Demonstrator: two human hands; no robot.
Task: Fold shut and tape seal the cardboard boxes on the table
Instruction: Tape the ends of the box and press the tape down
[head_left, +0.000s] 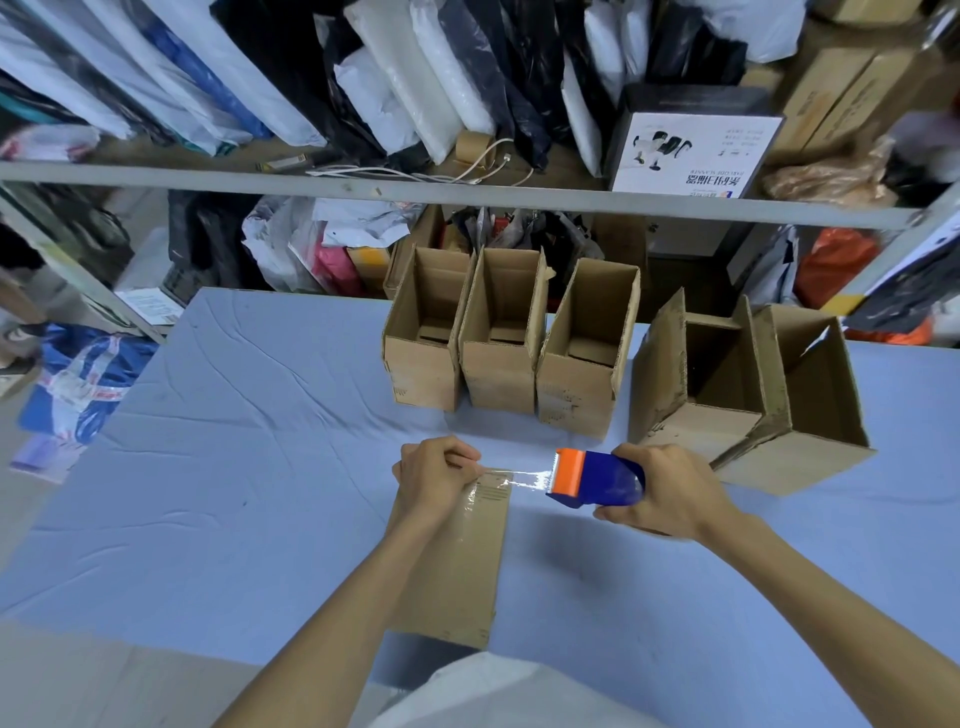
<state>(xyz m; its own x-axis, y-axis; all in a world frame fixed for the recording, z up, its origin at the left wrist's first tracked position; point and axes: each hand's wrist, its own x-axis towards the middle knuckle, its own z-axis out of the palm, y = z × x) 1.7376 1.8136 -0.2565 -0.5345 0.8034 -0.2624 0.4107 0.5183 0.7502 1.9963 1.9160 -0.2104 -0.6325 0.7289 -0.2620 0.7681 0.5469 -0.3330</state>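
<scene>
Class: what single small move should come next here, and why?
Probably twist the tape dispenser in the right hand so its orange blade cuts the tape: the strip stretches taut from the closed box, where the left hand pins it.

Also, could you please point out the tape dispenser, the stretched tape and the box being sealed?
tape dispenser (602, 483): head view, blue body.
stretched tape (527, 477): head view, span between box and dispenser.
box being sealed (462, 566): head view, top face.

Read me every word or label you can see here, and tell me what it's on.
"条码扫描器", upside down, on the black-and-white box on the shelf.
"BAR CODE SCANNER", probably, in small print on the same box.
Print on the cardboard boxes: too blurred to read.
</scene>
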